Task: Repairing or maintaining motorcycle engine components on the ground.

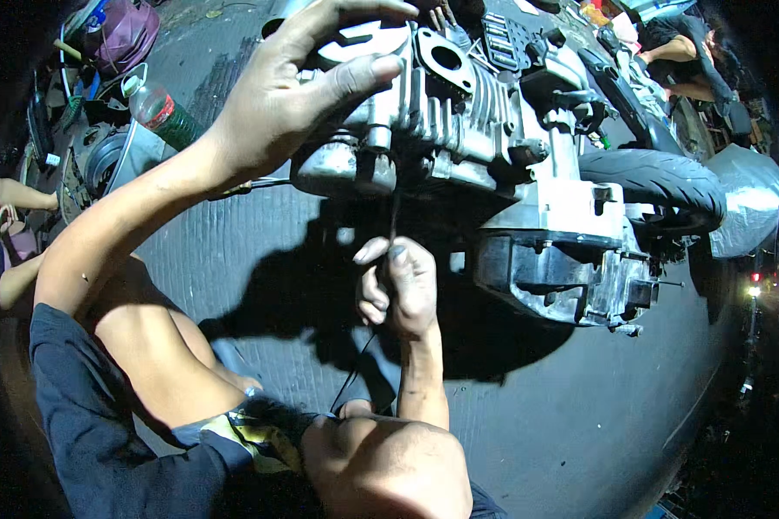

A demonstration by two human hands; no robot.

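In front of me is a greasy metal engine [467, 130] with a finned cylinder, and a flat flange with a round port [447, 59] faces up on it. My left hand [294, 95] reaches over the engine's left end, thumb and fingers spread apart and nothing seen between them. Below the engine, my right hand [407, 281] is closed around a thin black cable [395, 221]. From that hand the cable runs up to the engine's underside, and a thin dark line trails down toward my knee. The cable's upper end is lost in shadow.
A wheel with a black tyre [658, 177] and a bulky casing [563, 268] adjoin the engine on the right. Beyond the tyre is a plastic-wrapped object [744, 201]. A green bottle [160, 108] and purple bag [125, 36] are far left. Another person [688, 60] bends over at far right.
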